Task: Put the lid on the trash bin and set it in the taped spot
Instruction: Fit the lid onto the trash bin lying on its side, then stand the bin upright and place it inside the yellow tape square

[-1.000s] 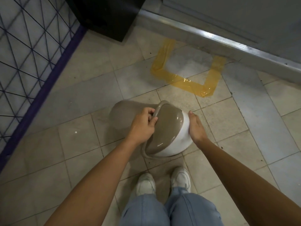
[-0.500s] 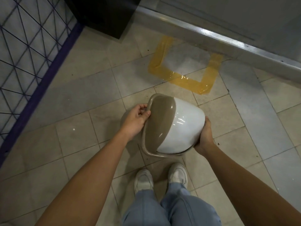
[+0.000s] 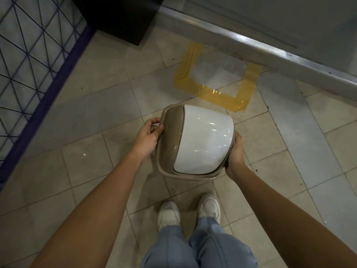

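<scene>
Holding the brown plastic trash bin (image 3: 170, 132) with its glossy white domed lid (image 3: 204, 140) on, left hand (image 3: 149, 136) closed on the left rim, right hand (image 3: 234, 151) cupping the right side. Carried above the tiles, near the yellow taped spot (image 3: 216, 93). Next, likely: carry farther, lower upright inside the tape.

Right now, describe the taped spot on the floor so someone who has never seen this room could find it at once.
Look along the metal sill at the foot of the far wall. Just right of the black cabinet, the taped spot sits on the tiled floor. It is the only yellow mark, three glossy strips open toward the sill.
</scene>
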### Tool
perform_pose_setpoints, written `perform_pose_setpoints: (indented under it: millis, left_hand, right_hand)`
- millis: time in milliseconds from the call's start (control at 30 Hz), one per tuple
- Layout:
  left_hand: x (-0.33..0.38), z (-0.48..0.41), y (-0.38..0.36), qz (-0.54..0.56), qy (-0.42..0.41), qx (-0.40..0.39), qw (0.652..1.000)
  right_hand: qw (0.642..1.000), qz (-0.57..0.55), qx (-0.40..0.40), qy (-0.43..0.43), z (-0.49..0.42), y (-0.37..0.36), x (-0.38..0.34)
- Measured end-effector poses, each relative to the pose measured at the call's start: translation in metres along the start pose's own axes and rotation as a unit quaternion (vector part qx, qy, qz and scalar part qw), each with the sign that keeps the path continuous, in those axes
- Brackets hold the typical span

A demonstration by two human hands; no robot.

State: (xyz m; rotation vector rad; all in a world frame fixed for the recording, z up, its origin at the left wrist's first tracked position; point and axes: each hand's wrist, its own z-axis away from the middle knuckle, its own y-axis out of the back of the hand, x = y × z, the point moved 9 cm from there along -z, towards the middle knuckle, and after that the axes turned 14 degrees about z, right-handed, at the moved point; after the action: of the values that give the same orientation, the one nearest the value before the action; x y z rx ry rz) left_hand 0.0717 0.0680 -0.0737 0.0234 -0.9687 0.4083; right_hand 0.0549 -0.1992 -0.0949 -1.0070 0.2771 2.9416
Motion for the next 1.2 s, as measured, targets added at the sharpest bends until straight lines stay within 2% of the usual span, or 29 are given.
perform_pose_setpoints:
  millis: [300,433,733,933,1100,1200]
  left_hand:
    - [-0.001,-0.009,0.009,0.012,0.003,0.024,1.0]
    - [-0.002,-0.009,0.007,0.003,0.002,0.021,1.0]
    - [-0.007,-0.005,0.025,-0.038,-0.012,0.077,0.996]
    - [-0.018,-0.001,0.031,-0.065,-0.007,0.079,0.995]
    - [-0.027,0.014,0.042,-0.075,0.012,0.088,0.993]
    - [-0.029,0.018,0.04,-0.086,0.01,0.084,0.993]
  right_hand:
    - [0.996,0.06,0.062,-0.011,-0.002,0.012,0.005]
    - [0.994,0.086,0.063,0.023,0.002,0.013,0.004]
    - [0.992,0.104,0.059,0.031,0.004,0.007,0.005]
    - [0.991,0.111,0.062,0.042,0.004,0.013,0.004]
    - [0.968,0.202,0.094,0.115,0.018,0.021,0.001]
    - [0.96,0.224,0.102,0.131,0.023,0.018,0.001]
